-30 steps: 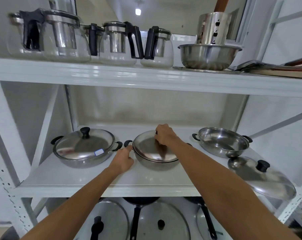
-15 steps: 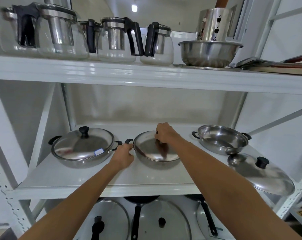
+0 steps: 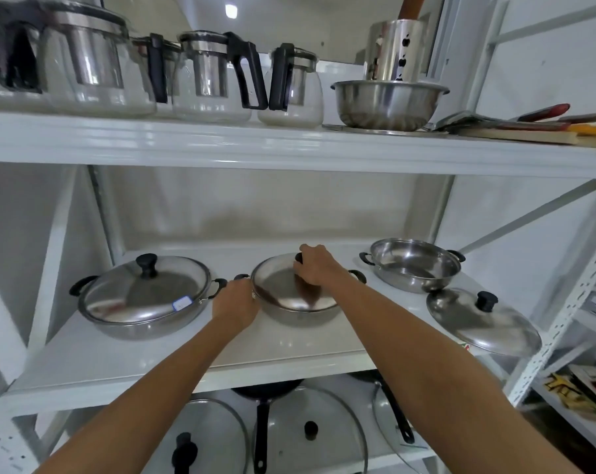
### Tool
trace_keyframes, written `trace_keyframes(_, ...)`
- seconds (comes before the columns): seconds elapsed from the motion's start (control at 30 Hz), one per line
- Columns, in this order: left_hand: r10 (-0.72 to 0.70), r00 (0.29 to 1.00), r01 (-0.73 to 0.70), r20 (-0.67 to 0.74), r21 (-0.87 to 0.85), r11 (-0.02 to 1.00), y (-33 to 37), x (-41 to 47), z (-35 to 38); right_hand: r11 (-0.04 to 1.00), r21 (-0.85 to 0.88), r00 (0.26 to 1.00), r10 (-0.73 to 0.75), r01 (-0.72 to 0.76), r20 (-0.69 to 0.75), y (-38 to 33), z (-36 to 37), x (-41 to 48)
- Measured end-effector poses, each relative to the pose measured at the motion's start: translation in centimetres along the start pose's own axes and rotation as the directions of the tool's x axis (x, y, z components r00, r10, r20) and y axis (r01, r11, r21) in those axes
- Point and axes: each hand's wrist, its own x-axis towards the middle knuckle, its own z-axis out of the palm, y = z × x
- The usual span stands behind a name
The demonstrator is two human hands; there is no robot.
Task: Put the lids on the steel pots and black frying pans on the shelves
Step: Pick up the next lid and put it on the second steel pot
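Presently, I am gripping the black knob of the steel lid (image 3: 295,292) with my right hand (image 3: 315,270), fingers curled closed around it, and the lid is sitting on the middle steel pot (image 3: 298,314) on the middle shelf (image 3: 153,364). My left hand (image 3: 235,302) is pressing against the left rim of that same pot, just beside its black side handle (image 3: 241,277); the fingers are hidden behind the back of the hand, so I cannot tell how tightly they are closing or whether they are wrapping anything. To the left, a larger pot (image 3: 142,319) is standing with its lid (image 3: 146,292) already seated, a small white label showing near the lid's edge. To the right, a third pot (image 3: 414,265) is standing uncovered, and a loose lid (image 3: 483,323) is lying just in front of it, overhanging the shelf's right front corner. On the shelf below, black frying pans (image 3: 266,388) are resting under glass lids (image 3: 310,436), only partly in view. On the top shelf, glass kettles (image 3: 214,80) with black handles are standing in a row beside a steel bowl (image 3: 389,102) that is holding a perforated steel canister (image 3: 394,51).
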Motion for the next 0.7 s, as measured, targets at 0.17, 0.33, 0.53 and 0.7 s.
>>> trace_keyframes(0.17,0.107,0.991,-0.101,-0.081,0.081,0.992,5.4,0.6,0.1,0.994,-0.052,0.995,0.095,-0.095,0.002,5.1,-3.1,-2.0)
trace_keyframes(0.33,0.26,0.958,-0.265,-0.119,-0.023,0.964,13.4,1.9,3.3,0.961,-0.177,0.976,0.201,-0.213,-0.082,15.6,-7.3,-5.1)
trace_keyframes(0.53,0.331,0.939,-0.34,-0.091,-0.114,0.933,24.4,3.5,9.4,0.888,-0.206,0.901,0.36,-0.411,-0.243,29.6,-9.6,-9.3)
trace_keyframes(0.7,0.399,0.909,-0.367,0.123,-0.224,0.903,30.3,5.2,14.7,0.842,-0.409,0.935,0.334,-0.352,-0.118,36.2,-10.4,-11.2)
